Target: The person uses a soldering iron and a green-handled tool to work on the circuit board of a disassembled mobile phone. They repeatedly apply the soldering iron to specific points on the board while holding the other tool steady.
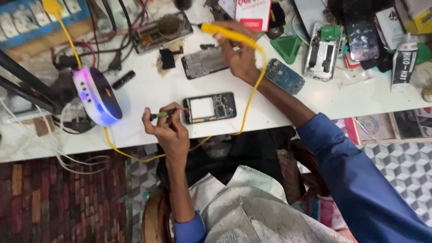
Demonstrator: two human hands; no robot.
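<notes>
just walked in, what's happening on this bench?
A person sits at a white worktable with an opened phone lying in front of them, its circuit board exposed. The left hand holds a small dark tool with its tip at the phone's left edge. The right hand holds a yellow-handled soldering iron raised above the table, its yellow cord looping off the table edge. More stripped phone frames and boards lie around.
</notes>
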